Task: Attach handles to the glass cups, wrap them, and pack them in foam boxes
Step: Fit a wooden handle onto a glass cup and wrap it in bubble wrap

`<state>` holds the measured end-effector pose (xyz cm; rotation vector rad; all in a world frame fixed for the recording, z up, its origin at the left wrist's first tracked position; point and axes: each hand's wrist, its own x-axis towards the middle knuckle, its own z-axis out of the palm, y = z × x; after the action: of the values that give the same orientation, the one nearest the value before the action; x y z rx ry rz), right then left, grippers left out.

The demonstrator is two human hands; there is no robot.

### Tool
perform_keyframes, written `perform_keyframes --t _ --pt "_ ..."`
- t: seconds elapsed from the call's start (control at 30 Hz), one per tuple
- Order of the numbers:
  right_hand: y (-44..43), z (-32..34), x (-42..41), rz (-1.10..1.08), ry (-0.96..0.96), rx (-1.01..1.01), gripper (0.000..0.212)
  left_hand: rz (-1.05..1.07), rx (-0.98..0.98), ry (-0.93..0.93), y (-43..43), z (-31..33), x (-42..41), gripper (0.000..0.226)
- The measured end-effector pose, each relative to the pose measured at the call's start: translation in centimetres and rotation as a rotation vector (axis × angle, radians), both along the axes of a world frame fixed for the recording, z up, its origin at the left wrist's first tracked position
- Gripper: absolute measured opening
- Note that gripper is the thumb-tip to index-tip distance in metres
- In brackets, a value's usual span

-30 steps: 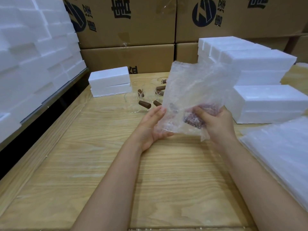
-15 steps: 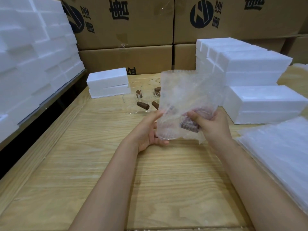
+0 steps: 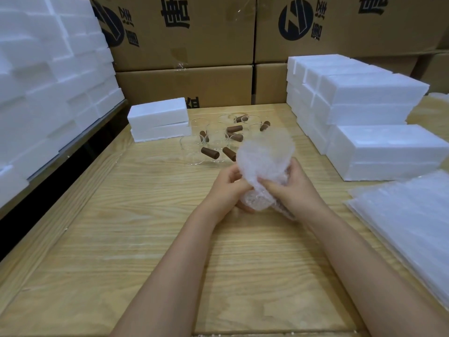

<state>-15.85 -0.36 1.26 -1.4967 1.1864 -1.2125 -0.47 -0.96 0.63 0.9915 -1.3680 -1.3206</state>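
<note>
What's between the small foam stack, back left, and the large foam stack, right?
Head view: a cluster of glass cups with brown handles on the table.

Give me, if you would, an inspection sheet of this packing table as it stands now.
Surface: wooden table, pale grain.
Job's things: bubble wrap bundle held over the table, contents hidden; glass cups with brown handles grouped at the far middle; foam boxes stacked at far left and at right.
Clutter: bubble wrap sheets piled at the right edge.
Hands: left hand and right hand both grip the bundle.
Cables: nothing seen.
Surroundings: cardboard cartons behind; foam stack on the left.
</note>
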Motion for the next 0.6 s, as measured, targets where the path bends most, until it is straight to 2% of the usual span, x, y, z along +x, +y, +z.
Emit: perform_keyframes --t 0.07,0.1,0.17,0.23,0.3,0.4,0.47,0.57,0.6 --pt "-0.1 0.0 -0.3 0.125 0.019 0.016 0.031 0.007 -0.093 -0.007 0.0 -0.1 -0.1 0.027" --pt "-0.1 0.2 -0.3 0.151 0.102 0.011 0.021 -0.009 -0.127 -0.01 0.1 -0.1 -0.2 0.031" --pt "-0.2 0.5 0.1 0.07 0.345 -0.037 0.025 -0.059 -0.14 -0.005 0.3 0.2 -0.4 0.038" --pt "-0.6 0.2 0.4 -0.071 0.4 -0.093 0.032 -0.095 -0.151 -0.004 0.3 0.4 -0.6 0.039" --pt "-0.7 -0.1 0.6 -0.118 0.318 -0.088 0.039 -0.095 -0.189 -0.021 0.4 0.4 -0.9 0.038" --pt "-0.6 -0.2 0.6 -0.052 0.267 -0.07 0.039 -0.026 -0.213 -0.045 0.3 0.2 -1.2 0.031" --pt "-0.3 0.1 0.4 0.055 0.1 -0.018 0.036 0.015 -0.23 -0.055 0.2 0.1 -1.3 0.028" --pt "0.0 0.6 -0.1 0.314 -0.255 0.111 0.039 0.044 -0.244 -0.041 0.0 0.1 -1.2 0.034" --pt "0.1 0.7 -0.2 0.343 -0.293 0.128 0.036 0.047 -0.246 -0.043 -0.1 0.1 -1.2 0.037"
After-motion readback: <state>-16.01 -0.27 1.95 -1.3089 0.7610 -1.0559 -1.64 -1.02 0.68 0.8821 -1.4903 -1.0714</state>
